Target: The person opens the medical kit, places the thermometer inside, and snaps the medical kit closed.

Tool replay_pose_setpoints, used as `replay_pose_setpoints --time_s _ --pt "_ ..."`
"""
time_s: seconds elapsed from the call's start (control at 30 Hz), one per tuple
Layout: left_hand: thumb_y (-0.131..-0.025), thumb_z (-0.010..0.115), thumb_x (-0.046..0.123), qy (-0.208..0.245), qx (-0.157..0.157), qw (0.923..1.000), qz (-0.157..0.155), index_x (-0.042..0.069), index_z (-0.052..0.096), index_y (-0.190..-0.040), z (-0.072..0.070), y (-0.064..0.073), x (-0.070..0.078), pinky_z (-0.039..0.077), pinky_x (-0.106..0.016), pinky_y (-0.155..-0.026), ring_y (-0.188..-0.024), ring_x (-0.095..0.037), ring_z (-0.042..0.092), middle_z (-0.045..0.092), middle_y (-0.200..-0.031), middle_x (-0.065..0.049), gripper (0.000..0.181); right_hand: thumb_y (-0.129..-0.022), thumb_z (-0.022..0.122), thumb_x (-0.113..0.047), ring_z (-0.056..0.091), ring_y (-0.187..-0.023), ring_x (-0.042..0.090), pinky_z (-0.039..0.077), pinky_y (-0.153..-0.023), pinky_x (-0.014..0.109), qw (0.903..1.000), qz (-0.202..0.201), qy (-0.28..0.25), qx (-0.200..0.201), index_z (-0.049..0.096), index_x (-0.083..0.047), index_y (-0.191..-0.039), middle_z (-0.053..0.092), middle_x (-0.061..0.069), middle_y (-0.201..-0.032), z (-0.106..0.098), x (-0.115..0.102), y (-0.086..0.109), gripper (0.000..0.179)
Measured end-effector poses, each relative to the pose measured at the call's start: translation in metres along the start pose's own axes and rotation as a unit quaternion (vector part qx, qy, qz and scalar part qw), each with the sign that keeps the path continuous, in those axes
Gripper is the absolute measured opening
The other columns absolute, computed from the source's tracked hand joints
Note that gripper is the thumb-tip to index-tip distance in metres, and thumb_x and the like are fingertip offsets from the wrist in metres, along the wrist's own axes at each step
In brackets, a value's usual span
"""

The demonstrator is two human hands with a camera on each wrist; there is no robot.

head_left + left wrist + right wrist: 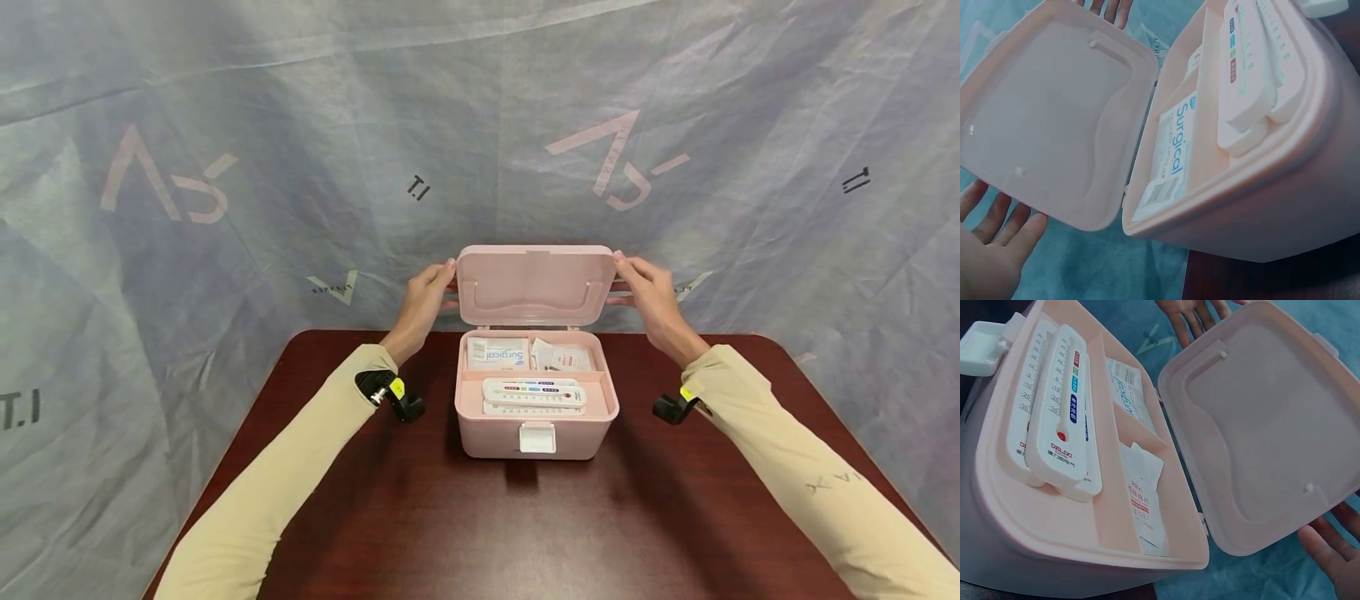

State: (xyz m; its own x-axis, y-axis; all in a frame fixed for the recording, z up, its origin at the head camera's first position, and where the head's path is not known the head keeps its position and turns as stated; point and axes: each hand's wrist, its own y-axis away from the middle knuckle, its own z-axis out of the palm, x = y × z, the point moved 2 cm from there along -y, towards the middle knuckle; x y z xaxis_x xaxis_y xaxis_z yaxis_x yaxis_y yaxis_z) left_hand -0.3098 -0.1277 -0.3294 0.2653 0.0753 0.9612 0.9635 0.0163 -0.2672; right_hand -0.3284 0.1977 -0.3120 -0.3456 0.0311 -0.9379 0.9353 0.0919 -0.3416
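A pink plastic box [480,437] stands on the table with its lid [536,287] raised upright on the rear hinges. At the lid's left edge is my left hand [422,307], fingertips touching the rim and fingers fairly straight. My right hand [654,304] touches the opposite edge in the same way, thumb to the front. Inside the box, several white thermometers [1060,412] lie stacked in the front compartment. The rear left compartment holds a packet marked "Surgical" [1169,150]; white sachets [1142,497] with red print lie in the rear right one.
A dark reddish-brown table [480,525] carries the box near its back edge. Grey printed sheeting [375,150] hangs behind and at both sides. A white latch [537,437] hangs on the box's front.
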Motion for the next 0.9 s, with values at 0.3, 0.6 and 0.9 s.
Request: replay_pose_setpoints --time_s 0.3,0.6,0.9 --pt "-0.098 0.048 0.042 0.001 -0.002 0.9999 0.017 0.000 0.061 -0.116 -0.003 0.004 0.000 0.050 -0.046 -0.089 -0.106 -0.031 0.058 0.059 -0.112 -0.019 0.047 -0.094 0.058 -0.036 0.065 -0.091 0.026 0.057 -0.074 0.037 0.9999 0.004 -0.008 -0.006 0.063 0.005 -0.113 0.062 0.014 -0.103 0.001 -0.002 0.005 0.045" --pt "-0.099 0.049 0.038 0.025 -0.003 0.9994 0.024 -0.002 0.060 -0.117 -0.006 0.010 0.001 0.051 -0.047 -0.089 -0.106 -0.033 0.058 0.058 -0.113 -0.020 0.045 -0.094 0.059 -0.034 0.063 -0.095 0.032 0.056 -0.075 0.035 0.9999 0.006 -0.005 -0.009 0.062 0.006 -0.113 0.061 0.015 -0.104 0.005 -0.003 0.007 0.045" --pt "-0.099 0.050 0.033 0.046 -0.014 0.9985 0.026 -0.006 0.057 -0.119 -0.008 0.014 0.004 0.048 -0.051 -0.092 -0.110 -0.039 0.054 0.055 -0.116 -0.028 0.044 -0.093 0.060 -0.033 0.064 -0.094 0.029 0.056 -0.076 0.035 0.9999 0.001 -0.010 -0.010 0.063 0.006 -0.112 0.062 0.014 -0.103 0.006 -0.003 0.009 0.043"
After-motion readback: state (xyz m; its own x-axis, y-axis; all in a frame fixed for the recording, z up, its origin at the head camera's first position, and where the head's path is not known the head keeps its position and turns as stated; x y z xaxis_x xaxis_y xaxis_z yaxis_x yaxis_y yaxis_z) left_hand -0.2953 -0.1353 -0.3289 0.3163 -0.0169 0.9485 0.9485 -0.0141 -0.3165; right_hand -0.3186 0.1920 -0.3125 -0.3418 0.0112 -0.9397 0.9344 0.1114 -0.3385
